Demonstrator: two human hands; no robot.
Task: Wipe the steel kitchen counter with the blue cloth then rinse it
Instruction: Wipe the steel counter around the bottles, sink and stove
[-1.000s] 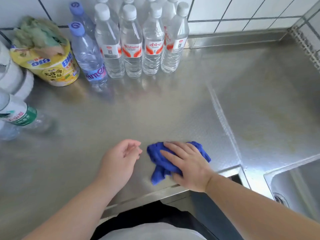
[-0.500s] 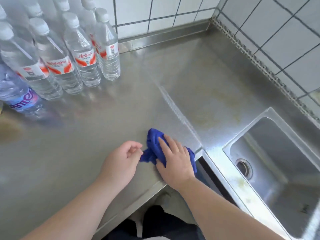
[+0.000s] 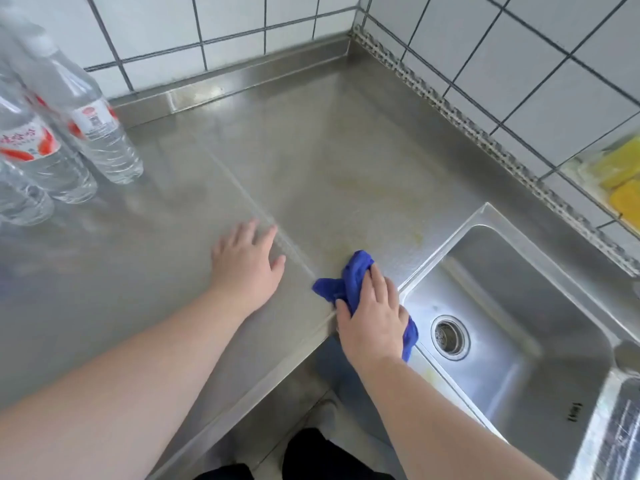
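Steel counter (image 3: 346, 161) fills the head view, and on its near edge, just left of the sink (image 3: 512, 358), lies the bunched blue cloth (image 3: 349, 282), with the right hand (image 3: 372, 317) laid over it, its grip pressing down with fingers bent loosely around the folds and a tail of cloth showing past the wrist beside the sink rim. To the left, apart from the cloth, the left hand (image 3: 247, 265) rests flat on the counter, its grip open and holding nothing, while clear water bottles (image 3: 69, 133) stand at the far left and yellow sponges (image 3: 620, 174) sit on a wall rack at the far right.
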